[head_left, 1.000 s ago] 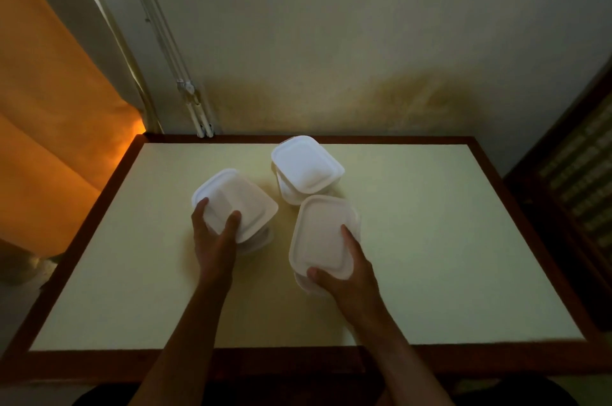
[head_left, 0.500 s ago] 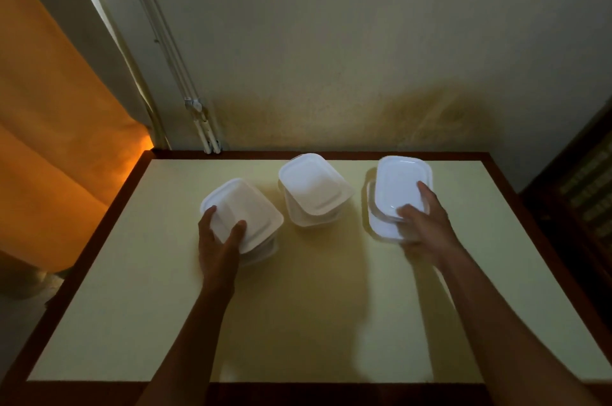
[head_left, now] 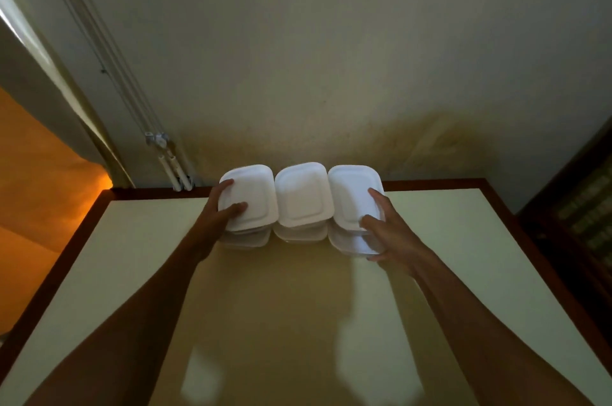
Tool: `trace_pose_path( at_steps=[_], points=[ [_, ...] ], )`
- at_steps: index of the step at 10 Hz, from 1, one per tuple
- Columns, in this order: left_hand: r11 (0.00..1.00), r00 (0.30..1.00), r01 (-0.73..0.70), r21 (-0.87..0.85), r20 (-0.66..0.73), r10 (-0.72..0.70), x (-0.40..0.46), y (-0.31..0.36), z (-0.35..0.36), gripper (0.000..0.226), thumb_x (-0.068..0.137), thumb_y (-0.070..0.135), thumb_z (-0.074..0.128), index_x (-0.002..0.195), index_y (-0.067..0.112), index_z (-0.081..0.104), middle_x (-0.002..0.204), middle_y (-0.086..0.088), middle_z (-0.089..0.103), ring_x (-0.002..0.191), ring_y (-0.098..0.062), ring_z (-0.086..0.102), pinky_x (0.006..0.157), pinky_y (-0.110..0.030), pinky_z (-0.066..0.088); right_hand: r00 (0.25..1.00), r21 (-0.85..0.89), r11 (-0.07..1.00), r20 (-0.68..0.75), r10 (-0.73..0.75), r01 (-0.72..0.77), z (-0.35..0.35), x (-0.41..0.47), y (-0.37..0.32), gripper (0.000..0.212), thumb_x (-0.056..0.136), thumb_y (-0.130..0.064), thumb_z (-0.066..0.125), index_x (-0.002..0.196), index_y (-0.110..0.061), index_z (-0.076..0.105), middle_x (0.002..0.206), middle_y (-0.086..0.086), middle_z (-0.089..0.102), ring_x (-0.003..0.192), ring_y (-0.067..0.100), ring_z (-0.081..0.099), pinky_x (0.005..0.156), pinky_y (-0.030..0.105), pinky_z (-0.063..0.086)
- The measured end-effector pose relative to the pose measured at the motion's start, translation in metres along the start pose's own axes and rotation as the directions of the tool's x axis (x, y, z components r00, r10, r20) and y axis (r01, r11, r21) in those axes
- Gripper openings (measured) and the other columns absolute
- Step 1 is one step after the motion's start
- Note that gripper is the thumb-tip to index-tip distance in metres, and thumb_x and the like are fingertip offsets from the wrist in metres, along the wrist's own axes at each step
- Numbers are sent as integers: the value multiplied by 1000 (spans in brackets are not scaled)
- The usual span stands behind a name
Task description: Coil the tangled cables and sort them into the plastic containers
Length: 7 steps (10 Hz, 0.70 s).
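Three white lidded plastic containers stand in a row at the table's far edge, touching side by side. My left hand [head_left: 221, 210] grips the left container [head_left: 252, 195], thumb on its lid and fingers round its far-left corner. The middle container [head_left: 303, 195] has no hand on it. My right hand [head_left: 385, 230] holds the right container [head_left: 351, 193], with fingers on the lid's right edge and the thumb on its near side. No cables are in view.
The cream table [head_left: 463, 256] has a dark wooden rim and ends at a stained wall. White pipes [head_left: 172, 170] run down the wall at the back left. An orange curtain [head_left: 36, 193] hangs at the left, dark furniture [head_left: 583, 216] at the right.
Both hands pushed the outer containers away from me and inward. The three containers, spread apart before, now sit in a tight row against the far edge.
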<state>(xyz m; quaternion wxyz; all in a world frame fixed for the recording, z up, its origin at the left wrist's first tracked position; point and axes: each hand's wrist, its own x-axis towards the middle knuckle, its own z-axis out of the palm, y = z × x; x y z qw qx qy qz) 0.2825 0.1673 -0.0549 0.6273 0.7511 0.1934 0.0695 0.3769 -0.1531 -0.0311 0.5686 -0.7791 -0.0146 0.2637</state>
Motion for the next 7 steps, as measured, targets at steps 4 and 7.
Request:
trace_pose_path(
  at_steps=[4,7],
  points=[
    [999,981,16,-31,-194,-22,60,8,-2,50,89,17,60,135,31,45,128,-3,40,105,-24,45,69,-29,41,992,-143,987,-99,-83,68,9,64,-38,67,89,-19,52,147,-42,28,142,1,36,116,25,45,95,52,50],
    [995,975,-17,97,-217,38,45,42,-26,88,73,52,69,148,33,27,150,-4,39,130,-25,45,102,-51,44,960,-182,958,-131,-246,221,-9,45,-75,69,91,-26,65,149,-38,31,149,-6,39,127,19,45,100,36,43]
  ],
)
